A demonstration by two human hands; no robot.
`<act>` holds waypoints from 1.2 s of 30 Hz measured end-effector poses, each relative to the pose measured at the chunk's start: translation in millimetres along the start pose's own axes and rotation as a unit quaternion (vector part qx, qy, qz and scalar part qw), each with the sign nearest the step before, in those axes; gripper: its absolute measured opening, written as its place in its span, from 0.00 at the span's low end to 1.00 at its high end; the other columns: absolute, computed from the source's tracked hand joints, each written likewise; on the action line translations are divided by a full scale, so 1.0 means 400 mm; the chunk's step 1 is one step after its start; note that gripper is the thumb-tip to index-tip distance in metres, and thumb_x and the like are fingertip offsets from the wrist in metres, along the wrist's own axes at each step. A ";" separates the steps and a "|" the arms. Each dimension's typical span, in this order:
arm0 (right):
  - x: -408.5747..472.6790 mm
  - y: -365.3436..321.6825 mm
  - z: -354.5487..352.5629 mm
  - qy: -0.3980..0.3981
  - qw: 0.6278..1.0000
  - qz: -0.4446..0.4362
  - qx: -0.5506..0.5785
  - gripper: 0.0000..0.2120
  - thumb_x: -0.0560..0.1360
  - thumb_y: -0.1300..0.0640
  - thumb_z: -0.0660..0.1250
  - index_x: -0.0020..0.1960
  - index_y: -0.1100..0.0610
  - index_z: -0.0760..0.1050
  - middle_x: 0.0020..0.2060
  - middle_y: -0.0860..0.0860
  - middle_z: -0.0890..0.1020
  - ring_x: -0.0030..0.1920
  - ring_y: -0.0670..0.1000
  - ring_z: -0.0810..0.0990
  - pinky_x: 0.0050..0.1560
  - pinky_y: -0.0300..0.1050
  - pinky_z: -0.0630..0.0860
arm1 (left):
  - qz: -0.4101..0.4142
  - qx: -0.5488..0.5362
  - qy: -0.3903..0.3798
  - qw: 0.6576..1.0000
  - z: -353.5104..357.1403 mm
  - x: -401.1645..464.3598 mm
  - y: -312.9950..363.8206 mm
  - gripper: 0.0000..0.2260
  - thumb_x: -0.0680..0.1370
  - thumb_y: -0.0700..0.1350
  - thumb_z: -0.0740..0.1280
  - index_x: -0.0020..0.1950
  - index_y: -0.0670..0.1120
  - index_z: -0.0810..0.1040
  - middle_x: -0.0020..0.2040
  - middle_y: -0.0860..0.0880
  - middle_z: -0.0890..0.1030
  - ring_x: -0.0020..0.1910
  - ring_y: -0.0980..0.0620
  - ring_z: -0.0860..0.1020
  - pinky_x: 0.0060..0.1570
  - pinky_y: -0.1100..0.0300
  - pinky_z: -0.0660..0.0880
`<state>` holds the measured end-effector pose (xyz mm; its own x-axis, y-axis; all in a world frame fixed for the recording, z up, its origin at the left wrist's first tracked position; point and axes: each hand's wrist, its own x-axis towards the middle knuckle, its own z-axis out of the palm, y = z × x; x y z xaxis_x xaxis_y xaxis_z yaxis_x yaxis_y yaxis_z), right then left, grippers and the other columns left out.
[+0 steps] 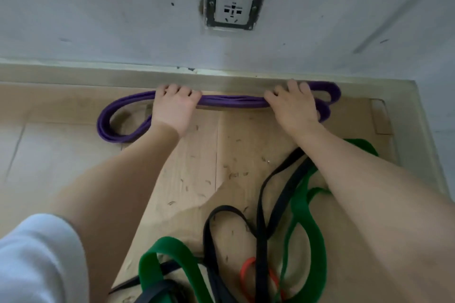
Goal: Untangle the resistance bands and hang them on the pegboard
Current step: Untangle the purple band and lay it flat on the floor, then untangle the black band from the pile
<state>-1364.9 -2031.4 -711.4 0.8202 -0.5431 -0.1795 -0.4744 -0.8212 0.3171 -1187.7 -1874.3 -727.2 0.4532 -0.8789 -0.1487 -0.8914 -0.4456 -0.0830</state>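
White sleeve (37, 261) at near left corner. Near centre: green band (301, 206), black band (262, 216) and small red band (248, 264) lie tangled on cardboard sheet (192, 167). Farther out, both bare forearms reach toward wall. Left hand (173, 108) and right hand (293, 106) each curl fingers over bunched purple band (232, 101), gripping it, stretched between them along baseboard (98, 74). Purple loops spill past both hands. Wall socket (234, 5) above, far centre.

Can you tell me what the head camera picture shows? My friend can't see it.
Two bare hands, left and right, press a folded purple band flat on cardboard by a wall. Nearer, green, black and red bands lie tangled.
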 end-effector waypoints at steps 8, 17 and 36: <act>-0.069 0.025 0.063 -0.109 0.979 -0.016 0.173 0.31 0.75 0.54 0.66 0.74 0.55 0.56 0.73 0.56 0.61 0.69 0.59 0.62 0.66 0.55 0.63 | -0.040 -0.016 -0.053 0.998 0.063 -0.007 0.049 0.21 0.79 0.38 0.56 0.72 0.44 0.59 0.68 0.40 0.68 0.69 0.39 0.63 0.68 0.46 0.60; -0.363 0.013 0.083 -0.262 0.923 -0.256 0.123 0.37 0.72 0.67 0.60 0.76 0.51 0.52 0.75 0.50 0.59 0.75 0.52 0.54 0.75 0.48 0.41 | -0.019 -0.105 -0.040 0.994 0.017 -0.165 0.184 0.31 0.78 0.41 0.61 0.76 0.43 0.47 0.77 0.41 0.51 0.76 0.43 0.49 0.73 0.49 0.49; -0.786 -0.043 -0.544 0.033 0.807 -0.072 0.585 0.09 0.71 0.57 0.72 0.49 0.50 0.76 0.45 0.44 0.81 0.49 0.44 0.79 0.50 0.38 0.76 | 0.031 -0.583 0.026 0.811 -0.482 -0.762 0.311 0.18 0.75 0.45 0.68 0.65 0.49 0.73 0.57 0.52 0.80 0.57 0.55 0.77 0.61 0.52 0.73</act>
<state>-1545.1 -1808.3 -457.6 0.8910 -0.4480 -0.0736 -0.3174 -0.4988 -0.8065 -1437.9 -1694.5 -502.1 0.4345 -0.8978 -0.0723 -0.3264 -0.2318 0.9164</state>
